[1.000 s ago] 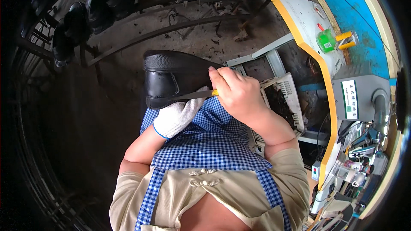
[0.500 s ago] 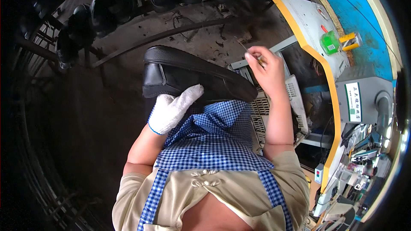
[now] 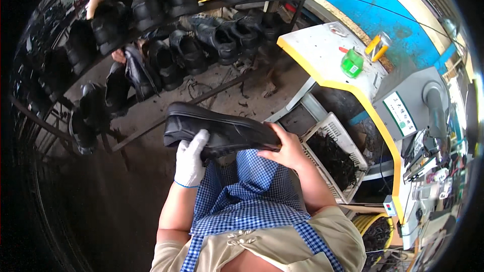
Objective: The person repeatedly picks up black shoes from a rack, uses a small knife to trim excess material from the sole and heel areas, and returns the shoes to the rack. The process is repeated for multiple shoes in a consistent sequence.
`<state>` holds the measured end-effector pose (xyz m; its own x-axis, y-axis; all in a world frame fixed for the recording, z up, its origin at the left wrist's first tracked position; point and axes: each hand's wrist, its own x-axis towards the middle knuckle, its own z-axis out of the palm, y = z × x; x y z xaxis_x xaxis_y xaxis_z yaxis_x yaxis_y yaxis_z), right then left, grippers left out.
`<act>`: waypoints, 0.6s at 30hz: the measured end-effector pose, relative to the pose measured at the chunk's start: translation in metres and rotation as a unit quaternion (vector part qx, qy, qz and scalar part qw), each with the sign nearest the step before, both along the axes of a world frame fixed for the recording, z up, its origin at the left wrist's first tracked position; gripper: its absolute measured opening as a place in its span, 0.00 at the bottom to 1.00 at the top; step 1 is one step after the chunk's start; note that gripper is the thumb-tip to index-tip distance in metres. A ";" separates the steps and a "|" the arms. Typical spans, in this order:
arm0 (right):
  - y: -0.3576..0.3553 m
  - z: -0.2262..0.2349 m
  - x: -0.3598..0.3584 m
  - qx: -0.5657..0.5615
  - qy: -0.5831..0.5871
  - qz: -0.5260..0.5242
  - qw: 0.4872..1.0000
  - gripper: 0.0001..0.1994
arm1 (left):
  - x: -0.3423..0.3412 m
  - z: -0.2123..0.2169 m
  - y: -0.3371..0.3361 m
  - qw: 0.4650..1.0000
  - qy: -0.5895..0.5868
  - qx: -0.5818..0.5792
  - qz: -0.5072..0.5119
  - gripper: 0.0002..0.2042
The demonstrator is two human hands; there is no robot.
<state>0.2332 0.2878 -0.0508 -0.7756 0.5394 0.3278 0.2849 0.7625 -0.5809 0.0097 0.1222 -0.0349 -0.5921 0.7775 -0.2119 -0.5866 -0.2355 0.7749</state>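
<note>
A black leather shoe (image 3: pixel 217 127) is held sideways above my lap, its heel end to the left and its toe end to the right. My left hand (image 3: pixel 189 160), in a white knitted glove, grips it near the heel with the thumb lying along its side. Bare-skinned, my right hand (image 3: pixel 286 147) is closed around the toe end, thumb underneath and fingers on the far side. Whether the thin pointed tool seen earlier is still in my right palm is hidden. Beneath the shoe lies my blue checked apron (image 3: pixel 257 174).
Ahead, a dark rack (image 3: pixel 201 6) carries several black shoes on two levels. Behind it a co-worker's hand (image 3: pixel 119 56) touches a shoe (image 3: pixel 138 73). At right stand a yellow-edged bench (image 3: pixel 322 45), a green container (image 3: pixel 352 64), a grey machine (image 3: pixel 411 103) and a white crate (image 3: pixel 348 133) of black scraps.
My right hand has come down from beside the shoe, where it held a thin pointed tool, onto the toe end. My view has tilted up, showing more of the rack.
</note>
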 end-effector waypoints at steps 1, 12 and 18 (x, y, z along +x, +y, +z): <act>0.004 -0.006 0.003 -0.082 0.085 0.003 0.993 0.37 | -0.002 0.004 0.007 0.999 -0.042 0.011 0.002 0.16; 0.018 0.027 -0.032 -0.209 0.342 -0.040 0.915 0.20 | 0.035 -0.030 0.001 0.949 -0.077 -0.007 -0.304 0.30; 0.020 0.010 -0.037 -0.183 0.330 -0.023 0.926 0.28 | 0.032 -0.029 0.000 0.971 -0.070 0.032 -0.225 0.31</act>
<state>0.1962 0.3078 -0.0410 -0.4462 0.7353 0.5102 -0.1966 0.4756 -0.8574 0.0413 0.1223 -0.0638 -0.1570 0.9653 -0.2089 -0.7404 0.0250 0.6717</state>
